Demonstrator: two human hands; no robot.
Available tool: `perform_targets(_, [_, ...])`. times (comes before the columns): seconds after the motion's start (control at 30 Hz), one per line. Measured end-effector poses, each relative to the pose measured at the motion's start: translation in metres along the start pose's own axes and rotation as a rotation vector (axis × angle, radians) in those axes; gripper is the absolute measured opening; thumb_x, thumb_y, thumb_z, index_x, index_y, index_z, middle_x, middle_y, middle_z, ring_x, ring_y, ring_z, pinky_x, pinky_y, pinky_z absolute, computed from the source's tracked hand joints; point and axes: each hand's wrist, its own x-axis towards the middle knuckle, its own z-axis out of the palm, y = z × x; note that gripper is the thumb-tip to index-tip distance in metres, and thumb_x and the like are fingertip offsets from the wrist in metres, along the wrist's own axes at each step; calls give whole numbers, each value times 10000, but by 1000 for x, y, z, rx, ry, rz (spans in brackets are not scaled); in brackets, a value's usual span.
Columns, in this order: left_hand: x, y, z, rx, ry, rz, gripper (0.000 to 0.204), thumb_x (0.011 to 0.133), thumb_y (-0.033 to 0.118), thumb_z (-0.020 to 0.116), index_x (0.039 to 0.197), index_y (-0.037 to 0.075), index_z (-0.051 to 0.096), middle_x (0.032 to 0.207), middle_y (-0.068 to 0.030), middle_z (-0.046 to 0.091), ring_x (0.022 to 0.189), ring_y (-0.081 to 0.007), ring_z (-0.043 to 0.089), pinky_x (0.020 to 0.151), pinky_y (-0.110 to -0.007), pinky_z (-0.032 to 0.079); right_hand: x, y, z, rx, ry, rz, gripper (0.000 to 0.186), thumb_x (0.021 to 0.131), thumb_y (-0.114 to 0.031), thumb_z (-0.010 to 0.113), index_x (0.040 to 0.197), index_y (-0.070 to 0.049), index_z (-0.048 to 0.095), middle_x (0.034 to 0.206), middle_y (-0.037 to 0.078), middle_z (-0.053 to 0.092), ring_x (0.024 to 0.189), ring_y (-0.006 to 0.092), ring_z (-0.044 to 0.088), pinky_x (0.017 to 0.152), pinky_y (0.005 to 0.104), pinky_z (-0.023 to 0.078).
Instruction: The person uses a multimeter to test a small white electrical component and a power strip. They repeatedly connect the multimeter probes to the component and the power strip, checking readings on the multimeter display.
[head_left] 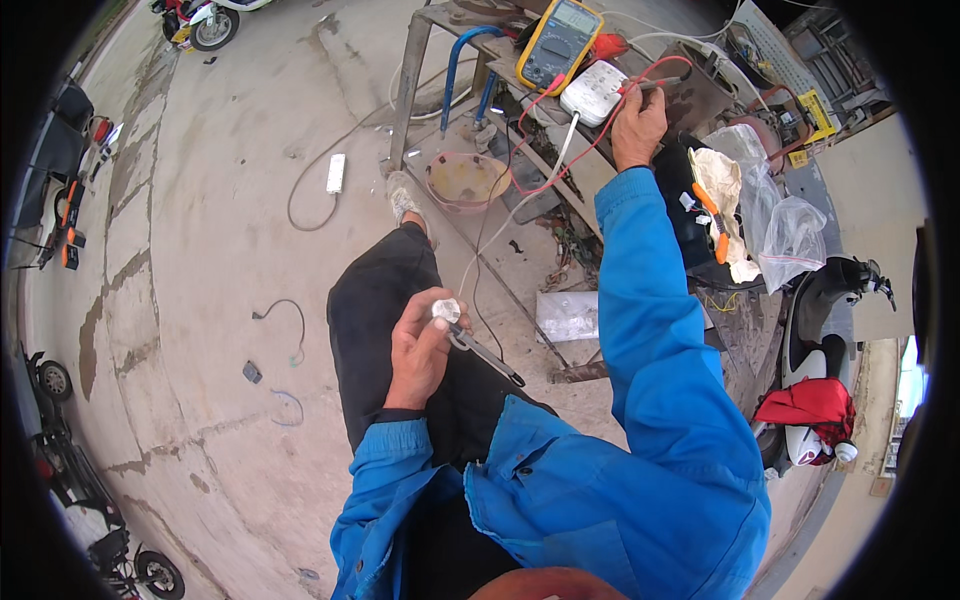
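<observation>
My left hand (pixel 418 350) is closed, pinching a small white round plug-like piece (pixel 446 311) between thumb and fingers. A slim grey tool with a dark tip (pixel 492 362) sticks out below that hand; its exact kind is unclear. A white cable (pixel 520 203) runs from near the left hand up to a white power strip (pixel 594 93) on the bench. My right hand (pixel 640 122) is at the strip's right end, its fingers closed around a red test lead (pixel 668 80). Behind the strip, a yellow multimeter (pixel 560 45) leans with its display lit.
Right of my right arm lie orange-handled pliers (pixel 712 222), brown paper (pixel 716 180) and clear plastic bags (pixel 793 240). A shallow basin (pixel 467 182) sits below the wooden bench (pixel 410 95). A white rectangular block (pixel 336 173) lies on the floor, and scooters stand around.
</observation>
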Motion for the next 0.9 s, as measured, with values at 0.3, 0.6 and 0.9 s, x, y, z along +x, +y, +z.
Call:
perform_targets(0.3, [0,-4,-3,-35,-13,10,358,1039,113,654,1384,33,604,1197,-148,708,1052,-237,696,925,-404,579,-4,-10,-2,-184,-116,-16,134,1031,-149,662,1084,-32,702,896,164,723,838,290,720,808,390,548])
perform_targets(0.6, [-2,-4,-2,5,18,-3,374,1031,135,651,1387,29,603,1175,-161,678,1030,-241,680,913,-378,575,-3,-4,-1,-196,-127,-22,138,1040,-153,647,1075,-28,692,920,182,718,858,350,710,815,424,545])
perform_targets(0.9, [1,-5,-3,-35,1,-18,360,1030,102,659,1380,36,608,1195,-152,706,1052,-245,697,934,-397,577,0,-8,1,-310,-177,28,177,1025,-188,665,1103,-32,698,973,197,738,927,416,712,834,473,538])
